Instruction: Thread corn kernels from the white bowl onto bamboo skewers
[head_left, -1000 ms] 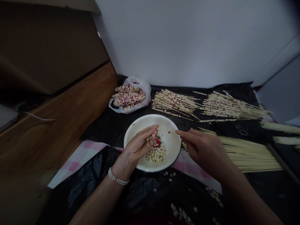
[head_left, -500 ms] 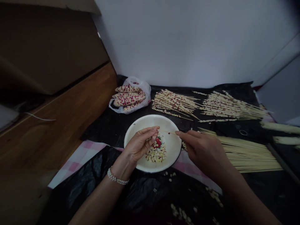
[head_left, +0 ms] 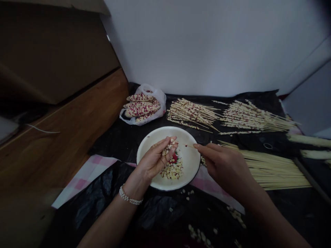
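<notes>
Over the white bowl (head_left: 144, 137), my left hand (head_left: 155, 158) is cupped palm up around several pale corn kernels (head_left: 169, 146), one of them near the thumb and fingertips. More loose kernels (head_left: 172, 171) lie in the bottom of the bowl, beside a red printed pattern. At the bowl's right rim, my right hand (head_left: 224, 162) pinches a thin wooden skewer (head_left: 190, 146). A dark red kernel (head_left: 186, 145) sits on the skewer, which points left toward my left hand. The skewer's other end is hidden by my right hand.
Speckled corn cobs (head_left: 142, 110) rest in a plastic bag (head_left: 162, 103). Two heaps of kernel-threaded skewers (head_left: 191, 112) lie along the wall. Bare skewers (head_left: 274, 168) spread out at right, near stripped cobs (head_left: 312, 141). Kernels are scattered on the black plastic sheet (head_left: 160, 210).
My left fingers have opened somewhat and turned, so the kernels in the palm show more. The left fingertips have come away from the skewer's tip. My right hand stays nearly still.
</notes>
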